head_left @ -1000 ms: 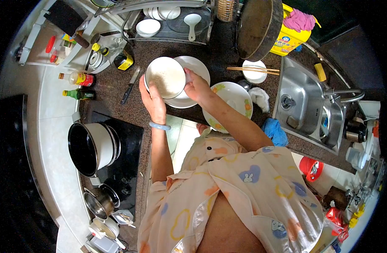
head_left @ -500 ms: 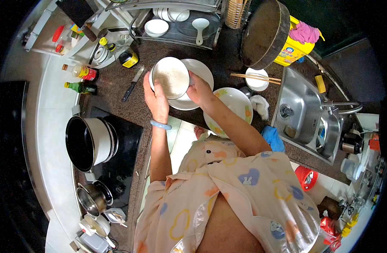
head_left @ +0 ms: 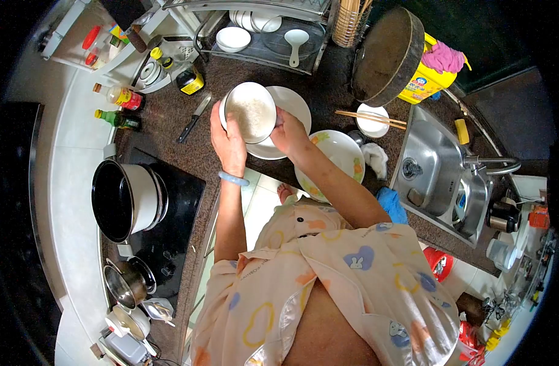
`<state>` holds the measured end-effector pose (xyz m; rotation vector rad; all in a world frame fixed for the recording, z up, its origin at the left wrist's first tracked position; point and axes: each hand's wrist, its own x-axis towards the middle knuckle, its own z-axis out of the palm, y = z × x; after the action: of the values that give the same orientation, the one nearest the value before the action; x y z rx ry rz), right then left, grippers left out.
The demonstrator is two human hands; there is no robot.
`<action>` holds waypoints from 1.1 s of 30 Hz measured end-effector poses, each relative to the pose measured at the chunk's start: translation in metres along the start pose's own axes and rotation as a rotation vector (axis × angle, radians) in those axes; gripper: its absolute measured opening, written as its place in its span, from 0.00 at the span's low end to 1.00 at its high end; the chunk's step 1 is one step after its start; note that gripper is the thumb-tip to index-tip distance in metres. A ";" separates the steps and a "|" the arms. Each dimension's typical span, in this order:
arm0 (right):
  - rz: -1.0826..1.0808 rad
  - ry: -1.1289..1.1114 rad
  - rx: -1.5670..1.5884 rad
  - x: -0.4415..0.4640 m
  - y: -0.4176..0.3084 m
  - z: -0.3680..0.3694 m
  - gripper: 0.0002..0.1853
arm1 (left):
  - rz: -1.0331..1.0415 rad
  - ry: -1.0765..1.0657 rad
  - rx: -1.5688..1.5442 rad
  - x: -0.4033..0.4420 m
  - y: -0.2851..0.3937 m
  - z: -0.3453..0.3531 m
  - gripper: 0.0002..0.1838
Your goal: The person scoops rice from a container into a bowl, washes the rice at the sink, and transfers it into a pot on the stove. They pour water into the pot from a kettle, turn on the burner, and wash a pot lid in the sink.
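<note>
Between my two hands is a white bowl (head_left: 252,110) with pale, grainy contents that look like rice or flour. My left hand (head_left: 229,143) grips its left side, thumb over the near rim, with a bluish bangle on the wrist. On the opposite side my right hand (head_left: 288,133) clasps the wall, its fingertips partly hidden. Under and behind the bowl lies a large white plate (head_left: 295,110) on the counter. A floral-rimmed plate (head_left: 331,161) sits beneath my right forearm. Left of the bowl rests a knife (head_left: 194,119) with a black handle.
A deep pot (head_left: 142,198) stands on the black cooktop at left. To the right are a steel sink (head_left: 435,146), chopsticks (head_left: 371,119) across a small white bowl (head_left: 373,127), and a large pan (head_left: 386,58) propped upright. Bottles (head_left: 124,97) line the left wall; a dish rack (head_left: 261,46) stands behind.
The bowl tilts slightly more, and its contents look more spread towards the near and right side. Both hands keep their hold. The whole view has shifted a little.
</note>
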<state>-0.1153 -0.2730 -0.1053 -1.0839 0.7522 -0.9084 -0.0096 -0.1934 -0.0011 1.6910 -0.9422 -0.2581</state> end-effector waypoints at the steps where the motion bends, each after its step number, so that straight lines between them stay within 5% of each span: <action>1: 0.001 0.002 0.002 0.001 0.000 0.000 0.18 | -0.006 0.001 -0.006 0.000 0.000 0.000 0.24; 13: -0.015 0.001 -0.062 -0.001 -0.008 0.003 0.18 | -0.007 -0.004 0.060 0.000 0.007 -0.002 0.24; 19: 0.065 -0.004 0.145 -0.008 -0.025 0.009 0.17 | -0.001 -0.014 0.077 0.000 0.012 -0.002 0.24; 25: 0.009 -0.017 -0.052 0.001 0.004 0.000 0.21 | 0.037 -0.005 0.136 0.000 0.010 -0.001 0.24; 33: 0.416 0.134 0.846 -0.008 -0.044 0.015 0.20 | 0.062 0.011 0.148 0.000 0.008 0.000 0.24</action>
<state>-0.1166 -0.2691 -0.0583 -0.1138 0.5762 -0.8164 -0.0133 -0.1941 0.0060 1.7920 -1.0248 -0.1405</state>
